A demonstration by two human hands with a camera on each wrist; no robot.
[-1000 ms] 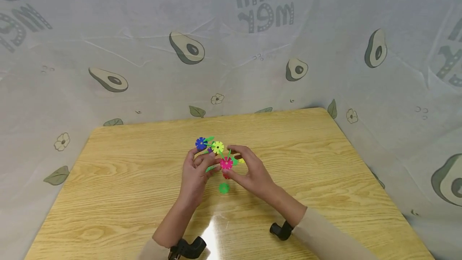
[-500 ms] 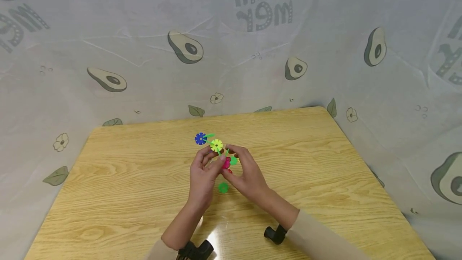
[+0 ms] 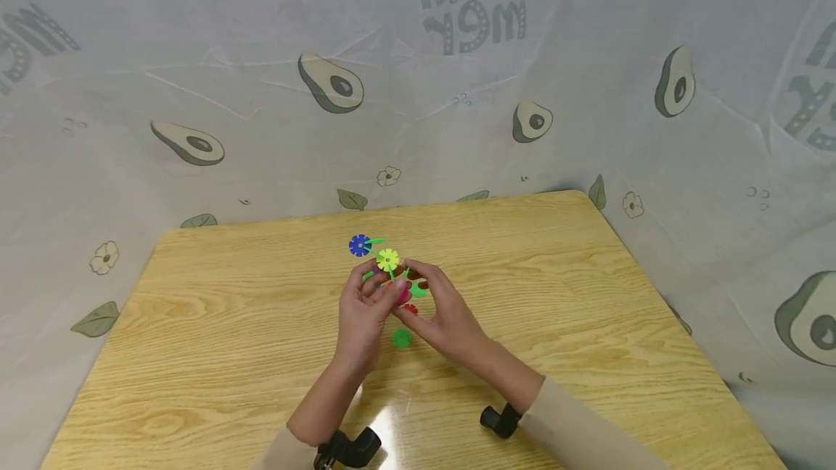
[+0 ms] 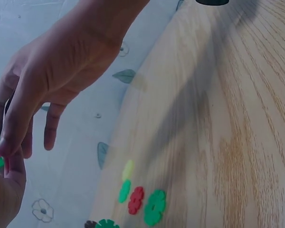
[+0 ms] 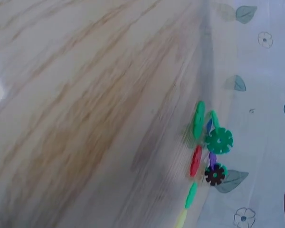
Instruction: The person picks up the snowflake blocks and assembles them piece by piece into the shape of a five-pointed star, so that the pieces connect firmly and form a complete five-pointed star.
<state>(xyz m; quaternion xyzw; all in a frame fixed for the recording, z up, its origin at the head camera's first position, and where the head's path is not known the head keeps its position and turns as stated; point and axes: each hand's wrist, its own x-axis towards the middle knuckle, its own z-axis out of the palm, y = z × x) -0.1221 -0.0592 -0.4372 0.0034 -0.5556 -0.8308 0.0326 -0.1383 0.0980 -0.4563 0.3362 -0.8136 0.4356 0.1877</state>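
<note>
In the head view, both hands meet over the middle of the table around a pink notched plastic disc (image 3: 405,296). The left hand (image 3: 361,314) pinches it, thumb lying across its face. From the other side, the right hand (image 3: 444,310) grips the same disc, its thumb below and fingers curled above. A yellow notched disc (image 3: 387,260) is linked above the pink one by a green disc seen edge-on. Further up, a blue notched disc (image 3: 360,245) sticks out at the end of this chain. Fingers hide much of the pink disc. In the left wrist view, pink and green edges show between the fingertips.
Loose notched discs lie on the wooden table (image 3: 248,310) beneath the hands: a green disc (image 3: 401,338), a red disc (image 3: 411,308), a brown disc (image 5: 215,175), a purple disc (image 5: 213,159) and several more. A printed curtain (image 3: 261,93) hangs behind the table.
The left hand has shifted right, from under the blue disc onto the pink disc. The pink disc has turned and is now mostly covered. The blue and yellow discs have risen slightly.
</note>
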